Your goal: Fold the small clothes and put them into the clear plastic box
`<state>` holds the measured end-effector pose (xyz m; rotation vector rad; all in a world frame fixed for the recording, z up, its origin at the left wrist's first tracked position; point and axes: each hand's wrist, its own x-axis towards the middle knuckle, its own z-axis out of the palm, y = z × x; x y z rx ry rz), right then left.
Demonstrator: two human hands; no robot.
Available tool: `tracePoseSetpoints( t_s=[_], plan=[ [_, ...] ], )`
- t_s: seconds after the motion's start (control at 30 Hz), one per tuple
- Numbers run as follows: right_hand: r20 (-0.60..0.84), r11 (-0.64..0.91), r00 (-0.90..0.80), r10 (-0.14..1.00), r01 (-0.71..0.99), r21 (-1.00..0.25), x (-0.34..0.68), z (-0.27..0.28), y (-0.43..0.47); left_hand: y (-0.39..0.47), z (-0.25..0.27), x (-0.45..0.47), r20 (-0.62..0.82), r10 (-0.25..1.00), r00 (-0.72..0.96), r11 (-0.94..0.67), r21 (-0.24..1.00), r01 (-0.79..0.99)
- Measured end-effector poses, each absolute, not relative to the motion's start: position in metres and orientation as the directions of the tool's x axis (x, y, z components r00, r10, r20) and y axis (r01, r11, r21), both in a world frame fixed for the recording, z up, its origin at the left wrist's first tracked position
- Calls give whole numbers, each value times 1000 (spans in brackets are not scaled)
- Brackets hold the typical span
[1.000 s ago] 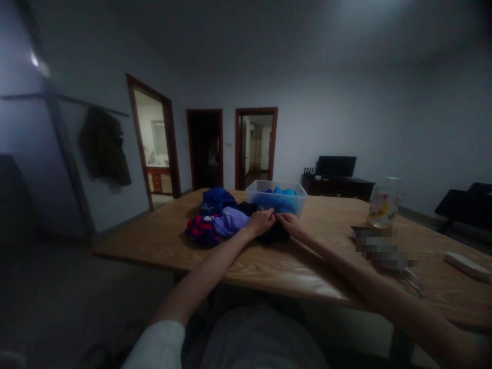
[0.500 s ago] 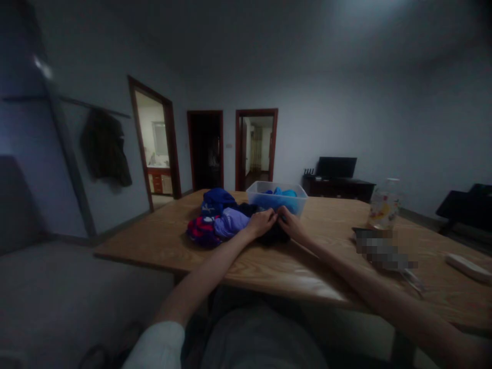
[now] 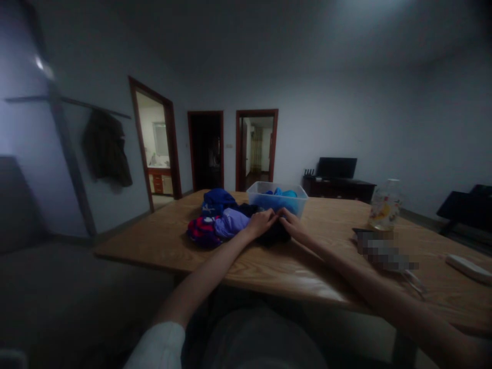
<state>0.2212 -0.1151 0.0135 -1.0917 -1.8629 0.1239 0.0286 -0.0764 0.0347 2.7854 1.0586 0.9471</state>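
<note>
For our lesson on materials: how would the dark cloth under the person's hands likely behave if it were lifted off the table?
The dark cloth lies crumpled and flat beneath the left hand and right hand, so it would probably droop and unfold, not hold shape. It looks thin, so likely light. On the wooden table it should slide rather than roll.

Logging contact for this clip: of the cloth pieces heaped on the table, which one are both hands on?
The dark, near-black piece at the heap's right end, under the left hand and right hand. The lilac, red-patterned and blue pieces lie further left.
</note>
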Motion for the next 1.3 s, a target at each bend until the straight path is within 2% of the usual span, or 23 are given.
tracePoseSetpoints(
  t_s=[0.63, 0.97, 1.1, 1.3],
  plan=[
    [717, 666, -182, 673, 572, -480, 220, 22, -115, -77, 35, 29, 567, 602, 562, -781, 274, 561],
    [721, 649, -171, 672, 604, -462, 225, 19, -109, -72, 32, 26, 619, 518, 591, -842, 247, 480],
    [735, 660, -168, 657, 599, -453, 226, 17, -107, -70, 33, 25, 637, 482, 601, -856, 196, 479],
    [702, 632, -174, 691, 616, -470, 229, 17, -110, -71, 34, 26, 671, 462, 579, -861, 183, 475]
  ],
)
